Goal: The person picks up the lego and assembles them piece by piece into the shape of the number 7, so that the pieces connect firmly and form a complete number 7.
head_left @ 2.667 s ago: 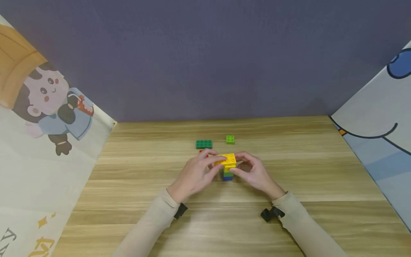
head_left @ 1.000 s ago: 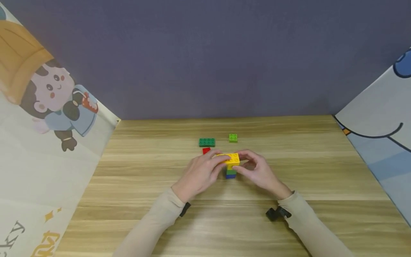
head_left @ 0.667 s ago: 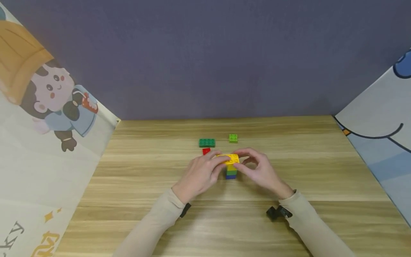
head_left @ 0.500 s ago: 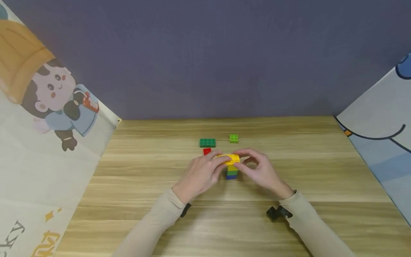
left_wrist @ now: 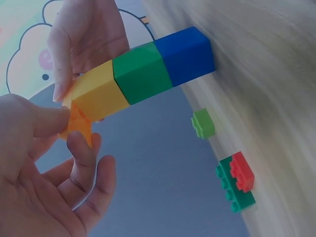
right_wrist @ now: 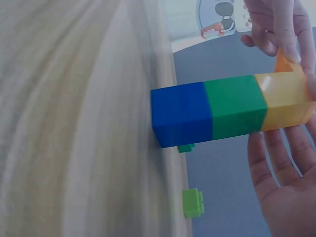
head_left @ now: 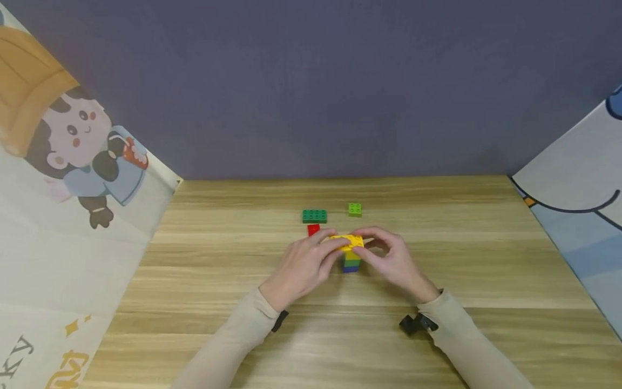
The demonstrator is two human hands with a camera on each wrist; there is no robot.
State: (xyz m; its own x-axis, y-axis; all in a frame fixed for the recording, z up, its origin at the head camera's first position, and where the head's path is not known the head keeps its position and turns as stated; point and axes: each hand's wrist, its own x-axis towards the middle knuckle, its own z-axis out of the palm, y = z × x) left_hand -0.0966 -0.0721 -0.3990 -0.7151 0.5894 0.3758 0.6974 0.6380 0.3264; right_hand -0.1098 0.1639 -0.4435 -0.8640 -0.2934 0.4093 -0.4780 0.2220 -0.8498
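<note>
A tower of toy building bricks stands upright on the table, with a blue brick [left_wrist: 185, 55] at the bottom, a green brick [left_wrist: 142, 74] above it and a yellow brick [right_wrist: 286, 98] third. Across the top lies a longer orange-yellow brick [head_left: 356, 241], overhanging to the left. My left hand [head_left: 297, 267] pinches that overhang between thumb and fingers, one finger lying over its studs. My right hand [head_left: 394, 263] holds the right end of the same brick, thumb in front and fingers behind. Whether the top brick is fully seated cannot be seen.
Behind the tower lie a dark green brick [head_left: 314, 216], a light green brick [head_left: 355, 209] and a red brick [head_left: 313, 230] partly covered by my left hand. The wooden table [head_left: 233, 216] ends at a dark back wall [head_left: 311, 97].
My right thumb has shifted up along the front of the orange-yellow brick. Both hands stay at the tower top, and the head view has shifted slightly.
</note>
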